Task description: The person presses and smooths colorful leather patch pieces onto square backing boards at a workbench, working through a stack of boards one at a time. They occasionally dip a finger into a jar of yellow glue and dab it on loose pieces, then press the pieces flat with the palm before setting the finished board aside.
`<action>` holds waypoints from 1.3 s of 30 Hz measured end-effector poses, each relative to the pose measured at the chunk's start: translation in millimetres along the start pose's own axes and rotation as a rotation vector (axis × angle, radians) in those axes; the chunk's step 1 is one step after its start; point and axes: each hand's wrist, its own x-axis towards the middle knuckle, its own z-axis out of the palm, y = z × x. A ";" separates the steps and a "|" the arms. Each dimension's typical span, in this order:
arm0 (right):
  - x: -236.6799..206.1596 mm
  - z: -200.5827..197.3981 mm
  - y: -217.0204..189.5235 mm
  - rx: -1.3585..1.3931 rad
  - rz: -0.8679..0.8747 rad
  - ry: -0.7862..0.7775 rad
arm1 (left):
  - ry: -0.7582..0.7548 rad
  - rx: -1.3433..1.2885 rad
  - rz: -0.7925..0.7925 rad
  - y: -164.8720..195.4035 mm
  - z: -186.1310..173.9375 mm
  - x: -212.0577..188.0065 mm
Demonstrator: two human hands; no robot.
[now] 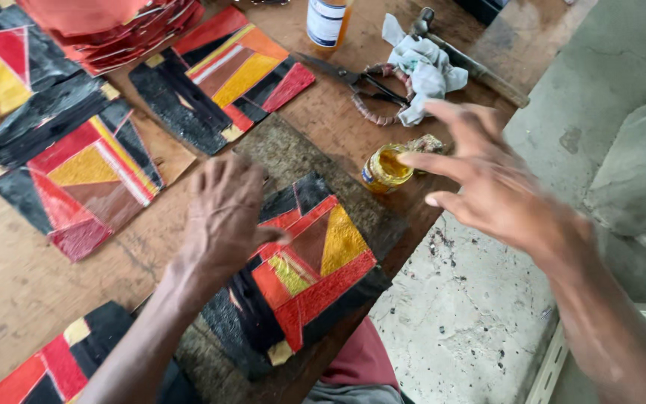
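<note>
My left hand (222, 217) rests palm down, fingers spread, on the upper left part of a patchwork leather piece (315, 269) made of black, red, yellow and brown shapes. That piece lies on a dark mat (293, 153) near the wooden table's corner. My right hand (480, 179) hovers open, fingers apart, just right of a small open jar (384, 167) with yellow glue inside. One fingertip points toward the jar's rim. Neither hand holds anything.
More patchwork pieces lie at the left (84, 176), the top middle (226, 75) and the bottom left (46, 359). A red stack (121, 26), scissors (353, 78), a white rag (424, 71), a bottle (327, 21) and a hammer (472, 63) sit along the back. Concrete floor (472, 314) lies to the right.
</note>
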 end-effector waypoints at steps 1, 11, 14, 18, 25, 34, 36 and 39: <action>10.4 0.9 -1.3 0.000 0.061 -0.116 | 0.034 -0.128 0.068 5.2 6.5 6.9; 0.4 -35.9 -41.9 -0.350 -0.013 0.024 | 0.058 -0.672 0.457 58.0 79.3 104.9; -53.0 -36.6 -43.6 -0.212 0.055 0.103 | 0.083 -0.591 0.540 60.4 79.9 94.9; -77.4 -16.9 -37.2 -0.191 0.068 0.058 | 0.144 -0.547 0.554 70.0 74.2 83.8; -31.3 19.2 -32.2 0.008 0.067 0.005 | 0.123 -0.454 0.557 81.7 63.8 84.4; -5.1 59.4 -14.0 -0.115 0.201 -0.117 | 0.077 -0.293 0.544 95.4 67.5 86.3; -6.2 62.6 -9.6 -0.098 0.198 -0.114 | 0.066 -0.266 0.526 98.3 67.1 86.4; -7.9 67.3 -3.4 -0.094 0.153 -0.164 | 0.096 -0.281 0.531 101.7 65.0 85.2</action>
